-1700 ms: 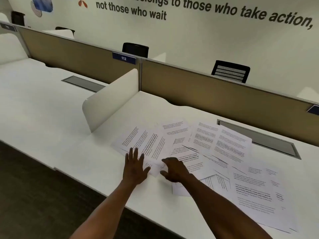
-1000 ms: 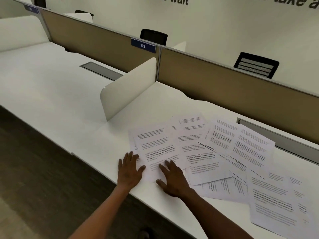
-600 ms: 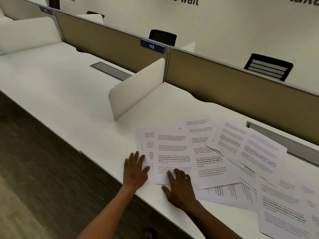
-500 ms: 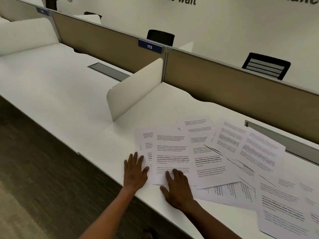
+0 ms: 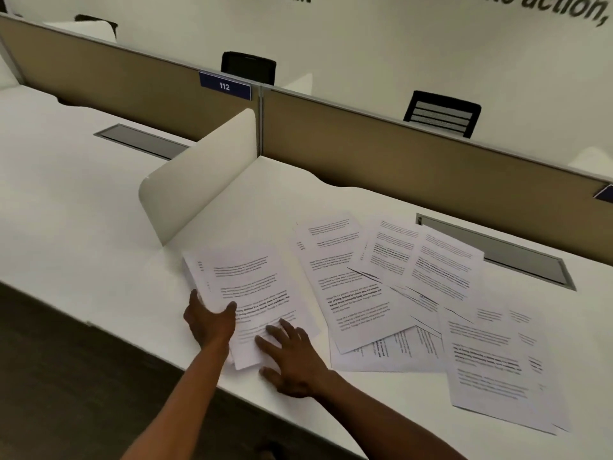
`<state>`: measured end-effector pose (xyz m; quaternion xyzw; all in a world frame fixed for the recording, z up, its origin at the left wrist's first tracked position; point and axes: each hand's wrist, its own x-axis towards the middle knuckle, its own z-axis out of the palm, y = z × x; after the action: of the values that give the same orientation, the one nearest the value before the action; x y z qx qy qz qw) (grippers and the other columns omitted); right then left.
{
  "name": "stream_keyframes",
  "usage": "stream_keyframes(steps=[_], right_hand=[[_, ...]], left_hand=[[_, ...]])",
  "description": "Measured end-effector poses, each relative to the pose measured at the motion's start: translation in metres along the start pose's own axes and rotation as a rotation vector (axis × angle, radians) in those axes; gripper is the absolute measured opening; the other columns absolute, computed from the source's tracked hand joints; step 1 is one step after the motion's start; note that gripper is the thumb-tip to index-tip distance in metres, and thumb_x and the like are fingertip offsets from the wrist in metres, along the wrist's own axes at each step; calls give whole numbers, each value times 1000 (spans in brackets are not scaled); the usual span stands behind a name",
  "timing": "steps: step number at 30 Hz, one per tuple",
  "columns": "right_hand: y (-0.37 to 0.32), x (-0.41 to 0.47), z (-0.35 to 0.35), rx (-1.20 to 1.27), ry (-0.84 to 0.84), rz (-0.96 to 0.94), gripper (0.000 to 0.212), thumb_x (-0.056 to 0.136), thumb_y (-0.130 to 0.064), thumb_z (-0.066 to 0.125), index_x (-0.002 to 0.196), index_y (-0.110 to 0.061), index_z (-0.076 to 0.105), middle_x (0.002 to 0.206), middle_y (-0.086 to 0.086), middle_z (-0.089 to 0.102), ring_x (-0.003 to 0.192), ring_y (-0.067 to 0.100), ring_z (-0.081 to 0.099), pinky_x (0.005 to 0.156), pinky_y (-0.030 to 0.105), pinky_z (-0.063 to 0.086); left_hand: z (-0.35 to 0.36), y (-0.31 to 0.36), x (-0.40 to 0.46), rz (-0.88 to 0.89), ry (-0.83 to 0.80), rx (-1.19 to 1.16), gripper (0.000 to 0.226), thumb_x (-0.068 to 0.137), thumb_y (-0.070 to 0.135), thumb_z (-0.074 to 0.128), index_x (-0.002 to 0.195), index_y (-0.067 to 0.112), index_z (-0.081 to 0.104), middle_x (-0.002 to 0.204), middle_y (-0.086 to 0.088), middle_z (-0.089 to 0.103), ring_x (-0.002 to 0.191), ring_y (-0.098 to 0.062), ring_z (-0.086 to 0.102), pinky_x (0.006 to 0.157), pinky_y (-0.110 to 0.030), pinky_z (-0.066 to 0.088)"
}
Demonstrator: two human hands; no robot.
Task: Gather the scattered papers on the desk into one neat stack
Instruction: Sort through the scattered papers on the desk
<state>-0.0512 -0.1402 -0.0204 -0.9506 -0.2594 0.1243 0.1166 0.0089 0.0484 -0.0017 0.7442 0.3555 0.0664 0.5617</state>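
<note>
Half a second ago both hands lay flat at the small pile's near edge; now the left hand (image 5: 209, 322) has curled around the left edge of the small pile (image 5: 248, 293) at lower centre of the frame, thumb on top, fingers seemingly underneath; the right hand (image 5: 292, 360) stays spread flat, open, pressing the pile's near corner to the desk (image 5: 99, 227); the first few sheets look squared, judging by their edges; the other papers (image 5: 414, 287) remain fanned across the right half, still to collect.
</note>
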Motion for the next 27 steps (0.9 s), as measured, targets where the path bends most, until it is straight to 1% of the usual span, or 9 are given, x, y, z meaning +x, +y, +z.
stream_keyframes(steps=[3, 5, 9, 11, 14, 17, 20, 23, 27], right_hand=[[7, 0, 2, 92, 120, 190, 76, 92, -65, 33, 156, -30, 12, 166, 7, 6, 153, 28, -4, 123, 54, 4], [12, 0, 4, 74, 82, 295, 84, 90, -69, 32, 157, -25, 7, 166, 11, -4, 152, 31, -12, 122, 52, -4], [17, 2, 5, 60, -9, 174, 92, 83, -78, 34, 155, -33, -1, 165, 6, -11, 152, 27, -13, 121, 47, -5], [15, 3, 2, 106, 21, 150, 95, 79, -82, 36, 154, -37, 0, 166, 3, -5, 153, 23, -7, 122, 43, -1], [19, 4, -7, 163, 141, 240, 97, 77, -86, 34, 155, -34, 8, 166, 1, 4, 153, 20, 1, 123, 40, 5], [40, 2, -21, 110, 273, 430, 84, 87, -69, 41, 155, -23, 20, 164, 8, 17, 152, 26, 9, 122, 42, 12], [66, -4, -34, 54, 280, 617, 74, 91, -52, 49, 153, -18, 25, 159, 13, 26, 146, 32, 23, 116, 44, 26], [79, -7, -40, 62, 199, 671, 71, 91, -48, 53, 150, -19, 28, 149, 11, 38, 133, 30, 39, 104, 41, 39], [82, -9, -40, -47, 196, 577, 61, 93, -48, 49, 146, -21, 35, 128, 7, 57, 118, 27, 52, 91, 39, 47]], left_hand=[[-6, 1, 6, -78, -24, -26, 102, 74, 9, 84, 153, 25, 22, 148, -20, 39, 131, -43, 47, 102, -57, 46], [-8, 1, 10, -86, -45, -27, 105, 72, 5, 85, 153, 24, 20, 146, -21, 43, 131, -43, 47, 106, -57, 44], [-9, 1, 13, -56, -72, -15, 109, 69, 8, 88, 152, 22, 20, 142, -20, 50, 129, -43, 50, 106, -56, 45], [-8, 1, 12, 48, -66, 57, 106, 67, 9, 88, 151, 17, 23, 139, -21, 53, 127, -43, 52, 105, -55, 46], [-11, 3, 14, 136, -67, 138, 97, 72, 11, 81, 150, 19, 25, 130, -21, 59, 118, -44, 57, 99, -55, 50], [-16, 3, 20, 187, -108, 197, 95, 71, 4, 79, 150, 19, 27, 130, -18, 60, 117, -41, 58, 99, -51, 50], [-20, 0, 24, 226, -155, 197, 96, 70, -1, 78, 150, 20, 30, 133, -15, 59, 121, -39, 56, 103, -50, 48], [-19, -1, 23, 223, -145, 201, 98, 73, 0, 78, 153, 22, 25, 139, -20, 49, 125, -41, 51, 103, -52, 46], [-14, 4, 12, 225, -65, 258, 99, 79, 14, 80, 156, 19, 19, 157, -19, 13, 136, -45, 36, 104, -54, 44]])
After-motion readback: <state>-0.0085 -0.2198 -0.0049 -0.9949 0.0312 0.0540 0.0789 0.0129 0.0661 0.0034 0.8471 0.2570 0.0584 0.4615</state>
